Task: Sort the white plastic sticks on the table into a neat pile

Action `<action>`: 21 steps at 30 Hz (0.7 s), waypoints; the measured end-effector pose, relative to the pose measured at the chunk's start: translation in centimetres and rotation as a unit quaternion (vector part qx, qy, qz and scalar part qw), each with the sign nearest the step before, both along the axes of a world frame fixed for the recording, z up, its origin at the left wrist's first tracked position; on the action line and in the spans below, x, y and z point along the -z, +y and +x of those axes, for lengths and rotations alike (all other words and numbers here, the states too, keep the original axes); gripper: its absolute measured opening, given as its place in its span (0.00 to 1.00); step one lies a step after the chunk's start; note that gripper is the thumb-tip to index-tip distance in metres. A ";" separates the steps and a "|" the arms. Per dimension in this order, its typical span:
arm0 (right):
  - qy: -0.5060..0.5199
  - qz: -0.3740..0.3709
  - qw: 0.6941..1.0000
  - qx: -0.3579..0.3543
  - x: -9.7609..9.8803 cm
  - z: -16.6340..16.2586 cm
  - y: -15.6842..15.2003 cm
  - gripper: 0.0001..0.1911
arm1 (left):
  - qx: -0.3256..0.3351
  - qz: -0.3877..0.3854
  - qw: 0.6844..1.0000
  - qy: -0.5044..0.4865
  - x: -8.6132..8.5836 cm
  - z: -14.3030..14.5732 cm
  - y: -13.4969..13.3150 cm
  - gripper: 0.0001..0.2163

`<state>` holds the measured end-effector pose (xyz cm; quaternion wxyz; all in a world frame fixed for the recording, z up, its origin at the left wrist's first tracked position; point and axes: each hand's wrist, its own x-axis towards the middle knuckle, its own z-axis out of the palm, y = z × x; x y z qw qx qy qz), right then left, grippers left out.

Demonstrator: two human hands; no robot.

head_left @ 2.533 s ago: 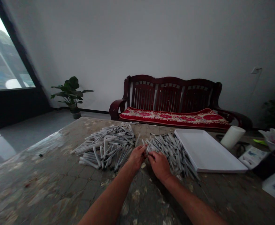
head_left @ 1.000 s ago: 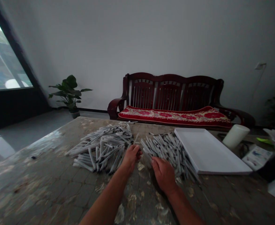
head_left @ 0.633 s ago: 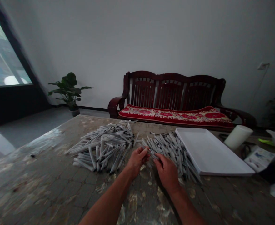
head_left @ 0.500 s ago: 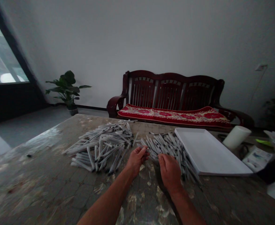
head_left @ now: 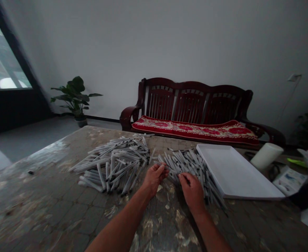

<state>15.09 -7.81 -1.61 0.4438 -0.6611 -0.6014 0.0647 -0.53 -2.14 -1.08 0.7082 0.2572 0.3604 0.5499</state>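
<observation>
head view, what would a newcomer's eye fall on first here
Probably the red cloth, vivid on the dark bench behind the table. Next, the pale pens on the table: a left pile and a right pile, with the left hand and right hand on the near side. The white tray sits right of the right pile.

A right hand (head_left: 192,189) sits farther from the left hand (head_left: 154,179), a gap now parting fingertips that nearly met moments earlier. The slim pen (head_left: 158,163) in the left fingers, steeply raised before, lies flatter. The view tilts slightly, putting a potted plant (head_left: 75,96) higher and farther left.
</observation>
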 end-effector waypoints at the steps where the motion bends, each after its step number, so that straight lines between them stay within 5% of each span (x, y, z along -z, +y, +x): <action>1: 0.007 -0.007 1.000 0.000 0.0 0.1 0.1 0.20 | 0.000 0.002 1.000 -0.004 0.0 0.0 0.0 0.13; 7: 0.069 -0.040 0.997 -0.014 0.2 0.1 0.5 0.21 | 0.005 0.016 1.000 -0.006 0.2 0.1 -0.2 0.15; 15: 0.101 0.011 0.995 0.004 -0.2 -0.1 0.5 0.18 | -0.011 0.004 1.000 -0.019 0.1 0.4 -0.3 0.14; 21: 0.134 -0.047 0.989 -0.028 -1.1 -0.2 0.7 0.20 | -0.005 0.007 1.000 -0.028 -0.2 0.3 -0.2 0.11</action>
